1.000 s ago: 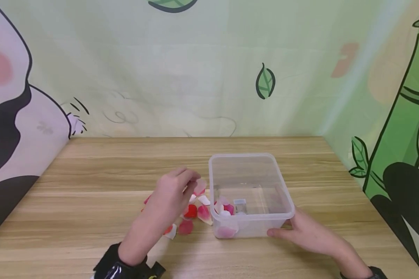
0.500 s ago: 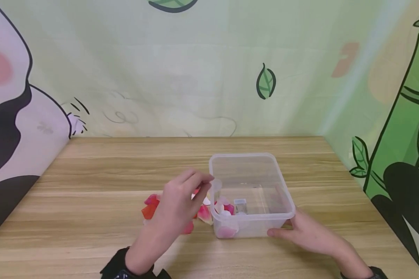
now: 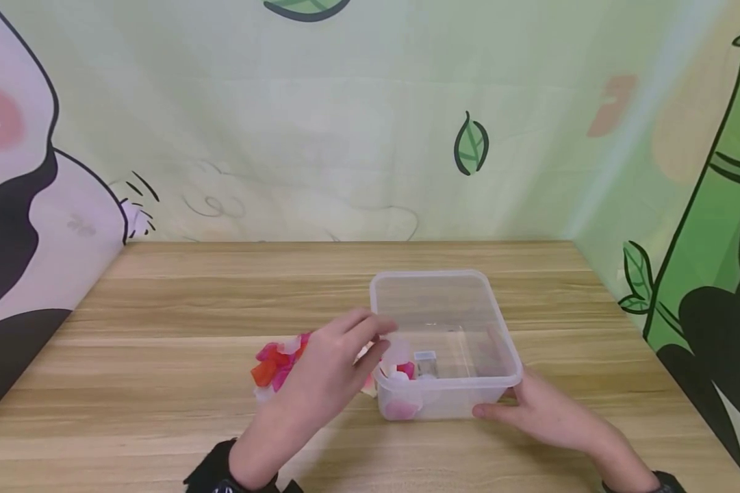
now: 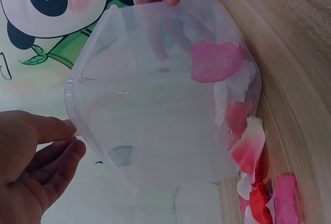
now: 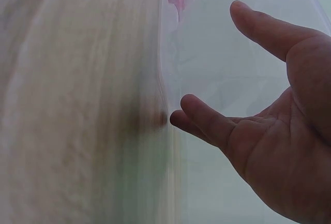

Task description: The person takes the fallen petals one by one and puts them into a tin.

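My left hand (image 3: 339,363) is over the left rim of a clear plastic box (image 3: 456,383), pinching a pale petal (image 3: 398,350) that hangs just inside. In the left wrist view only a thin light sliver shows between the fingertips. My right hand (image 3: 548,414) rests against the front right corner of the box, thumb along the front wall; in the right wrist view its fingers stretch toward the base. Pink and white petals (image 4: 217,61) lie at the left end inside the box. Left of it, a loose pile of red, pink and white petals (image 3: 274,363) is partly hidden behind my left forearm.
A small clear block-like piece (image 3: 425,363) shows in the box. The wooden table (image 3: 191,287) meets a printed cloth backdrop (image 3: 252,137) at its back edge, with more cloth along both sides.
My left hand has moved right from the petal pile to the box rim, carrying the pale petal. More of the pile's left part shows. My right hand and the box have stayed put.
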Demonstrator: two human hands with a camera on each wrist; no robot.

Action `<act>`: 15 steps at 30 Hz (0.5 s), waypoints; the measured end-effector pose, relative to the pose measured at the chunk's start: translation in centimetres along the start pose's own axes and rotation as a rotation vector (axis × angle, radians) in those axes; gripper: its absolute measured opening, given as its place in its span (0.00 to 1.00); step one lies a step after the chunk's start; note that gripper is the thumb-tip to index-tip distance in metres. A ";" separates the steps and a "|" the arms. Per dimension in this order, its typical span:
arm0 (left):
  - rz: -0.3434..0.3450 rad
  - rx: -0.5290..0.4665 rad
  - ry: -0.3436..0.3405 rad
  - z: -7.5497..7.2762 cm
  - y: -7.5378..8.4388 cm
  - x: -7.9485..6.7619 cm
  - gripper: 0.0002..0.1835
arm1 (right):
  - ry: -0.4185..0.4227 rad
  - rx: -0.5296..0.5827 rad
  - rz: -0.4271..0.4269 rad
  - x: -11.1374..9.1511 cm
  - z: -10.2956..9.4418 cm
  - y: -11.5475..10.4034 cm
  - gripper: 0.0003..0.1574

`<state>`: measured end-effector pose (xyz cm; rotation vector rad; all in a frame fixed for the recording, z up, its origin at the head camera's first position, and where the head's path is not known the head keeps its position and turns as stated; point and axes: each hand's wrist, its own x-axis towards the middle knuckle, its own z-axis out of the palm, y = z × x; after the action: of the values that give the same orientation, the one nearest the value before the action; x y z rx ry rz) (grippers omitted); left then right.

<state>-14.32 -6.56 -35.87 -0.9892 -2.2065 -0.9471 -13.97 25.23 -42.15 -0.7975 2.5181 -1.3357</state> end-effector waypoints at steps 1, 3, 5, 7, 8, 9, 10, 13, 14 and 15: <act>0.000 0.000 -0.005 0.0 0.0 0.0 0.14 | -0.001 0.003 0.000 0.0 0.0 0.0 0.68; 0.002 -0.002 -0.011 0.0 -0.1 0.0 0.14 | -0.003 0.006 0.002 0.0 0.0 0.0 0.68; 0.001 -0.008 -0.015 -0.1 -0.2 0.0 0.14 | -0.006 0.009 0.002 0.0 -0.1 0.0 0.68; 0.000 -0.013 -0.017 -0.2 -0.3 0.0 0.14 | -0.007 0.010 0.003 0.0 -0.1 0.0 0.68; -0.001 -0.014 -0.018 -0.2 -0.4 0.0 0.14 | -0.008 0.012 0.002 0.0 -0.1 0.0 0.68; -0.001 -0.012 -0.016 -0.3 -0.4 0.0 0.14 | -0.009 0.013 0.000 0.0 -0.1 0.0 0.68; -0.003 -0.009 -0.016 -0.3 -0.5 0.0 0.14 | -0.009 0.012 0.000 0.0 -0.1 0.0 0.68; -0.024 0.030 -0.014 -0.5 -0.5 -0.1 0.12 | -0.008 0.012 -0.006 0.0 -0.1 0.0 0.68; -0.036 0.048 -0.014 -0.6 -0.5 -0.1 0.12 | -0.007 0.010 -0.008 0.0 -0.1 0.0 0.68; -0.052 0.066 -0.016 -0.6 -0.5 -0.1 0.12 | -0.006 0.009 -0.010 0.0 -0.1 0.0 0.68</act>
<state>-14.57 -7.36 -35.75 -0.9162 -2.2715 -0.8865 -14.00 25.30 -42.15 -0.8121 2.5049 -1.3449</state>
